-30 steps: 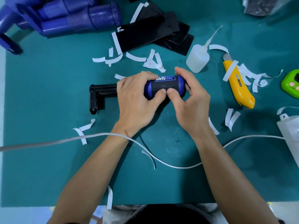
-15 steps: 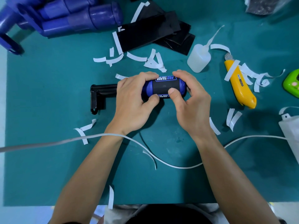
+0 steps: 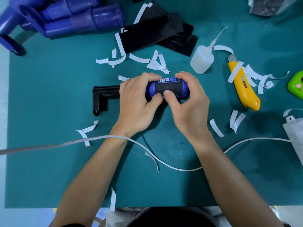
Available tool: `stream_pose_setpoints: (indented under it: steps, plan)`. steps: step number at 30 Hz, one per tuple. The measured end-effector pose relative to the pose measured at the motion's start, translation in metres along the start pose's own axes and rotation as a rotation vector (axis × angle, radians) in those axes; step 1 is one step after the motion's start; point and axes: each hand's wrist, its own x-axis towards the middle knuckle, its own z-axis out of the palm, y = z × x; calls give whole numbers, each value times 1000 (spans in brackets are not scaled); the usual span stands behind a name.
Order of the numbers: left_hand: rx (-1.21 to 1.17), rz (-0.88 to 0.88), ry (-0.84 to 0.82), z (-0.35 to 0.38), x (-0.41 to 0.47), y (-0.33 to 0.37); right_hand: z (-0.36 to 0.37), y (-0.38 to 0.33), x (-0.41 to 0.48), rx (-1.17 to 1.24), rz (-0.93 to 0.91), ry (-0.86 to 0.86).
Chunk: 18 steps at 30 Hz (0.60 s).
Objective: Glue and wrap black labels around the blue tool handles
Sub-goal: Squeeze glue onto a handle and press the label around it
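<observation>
1 blue tool handle [image 3: 185, 91] lies crosswise at the middle of the green mat [image 3: 49, 161], raised slightly in both hands. 1 black label [image 3: 170, 86] printed "PRO TAPER" is wrapped around its mid-section. 1 black shaft [image 3: 105, 95] extends from the handle's left end.

The left hand [image 3: 136, 102] grips the left part of the handle, fingers [image 3: 147, 77] curled over the far side. The right hand [image 3: 188, 102] grips the right part in the same way. Both thumbs press side by side on the near edge of the label.

Items placed relative to the handle:
- Far left: 1 pile of at least 3 blue handles [image 3: 73, 20]; the exact count cannot be read.
- Directly beyond: 1 stack of black labels [image 3: 155, 36].
- Beyond, to the right: 1 glue bottle [image 3: 202, 60] with a long nozzle.
- Right: 1 yellow utility knife [image 3: 242, 86]; further right, 1 green object [image 3: 296, 86], partly cut off.
- All around: more than 10 white paper strips [image 3: 155, 63].
- Nearer the person: 1 white cable [image 3: 172, 166] crossing the mat and the left wrist.

The mat covers a pale table [image 3: 3, 95], exposed along the mat's left and near edges.
</observation>
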Motion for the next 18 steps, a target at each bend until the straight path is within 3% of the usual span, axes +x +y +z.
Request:
stream_pose_setpoints:
  steps: [18]
  plan:
    - [-14, 5, 24, 3, 0, -3, 2, 1, -1, 26, 21, -3]
